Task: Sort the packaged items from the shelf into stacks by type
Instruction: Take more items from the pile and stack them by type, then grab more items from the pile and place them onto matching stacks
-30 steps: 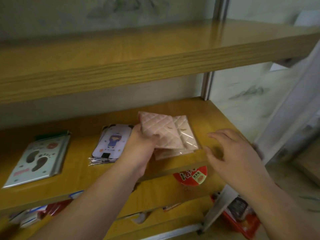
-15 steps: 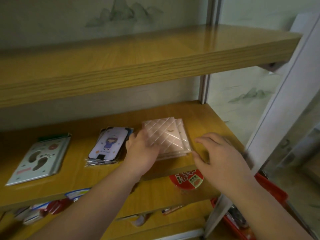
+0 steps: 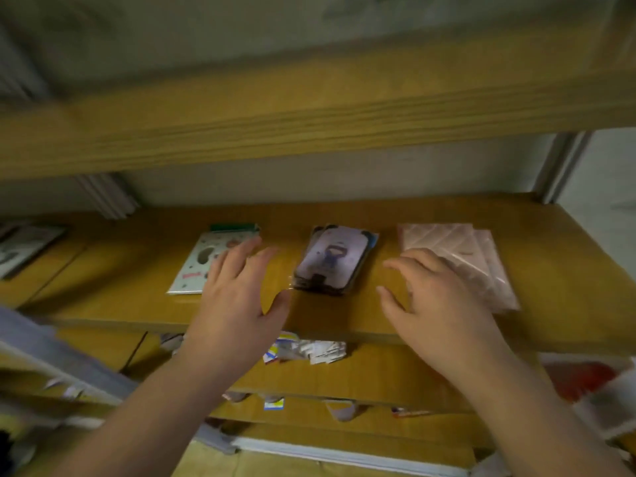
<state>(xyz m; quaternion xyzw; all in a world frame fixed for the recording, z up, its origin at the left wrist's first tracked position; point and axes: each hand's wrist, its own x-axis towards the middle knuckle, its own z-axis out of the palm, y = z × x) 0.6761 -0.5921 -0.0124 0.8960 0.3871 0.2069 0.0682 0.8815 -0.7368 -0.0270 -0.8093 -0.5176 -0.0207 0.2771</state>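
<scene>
Three stacks lie on the wooden shelf (image 3: 344, 315). A pink quilted stack (image 3: 461, 256) sits on the right, a stack with a purple cartoon figure (image 3: 335, 259) in the middle, and a white footprint packet (image 3: 203, 266) on the left. My left hand (image 3: 241, 297) hovers open between the footprint packet and the cartoon stack, its fingers over the packet's right edge. My right hand (image 3: 437, 304) is open, fingers spread, over the left front corner of the pink stack. Neither hand holds anything.
A thick upper shelf board (image 3: 309, 108) overhangs the working shelf. Another packet (image 3: 20, 249) lies at the far left. Lower shelves hold small loose packets (image 3: 303, 349). A red item (image 3: 581, 380) sits at the lower right. A metal upright (image 3: 561, 166) stands at the right rear.
My left hand let go of the pink stack and moved left past the cartoon stack. My right hand shifted left onto the pink stack's corner. The view swung left and is blurred.
</scene>
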